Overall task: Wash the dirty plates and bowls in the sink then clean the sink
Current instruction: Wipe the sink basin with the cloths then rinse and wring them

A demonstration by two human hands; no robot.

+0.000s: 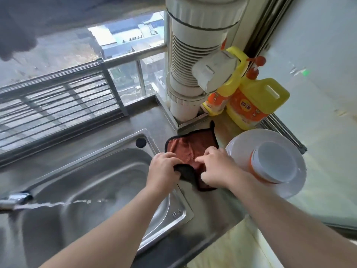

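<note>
Head view, only view available. A red-brown cloth with dark binding lies spread on the bench just right of the sink, between the sink rim and a stack of dishes. The left hand grips the cloth's near-left corner, fingers curled round the dark edge. The right hand rests on the cloth's near-right part, fingers bent and pressing or pinching the fabric; whether it truly pinches cannot be told.

Dishes: a white plate on the bench, an orange-sided bowl set on it, touching the right wrist side. Both look clean and already out of the sink, so the washing step appears done; the cloth work likely belongs to the sink-cleaning step.

Handling judgement: the cloth is soft, limp and light, probably damp. It will fold and drag, so taking it by its corners or bunching it is best. The plate and bowl are hard, breakable and possibly wet and slippery; they sit close to the right forearm, so a careless sweep could knock them.

Water streams from the tap into the sink basin. Two yellow detergent bottles stand behind, near a white pipe.
</note>
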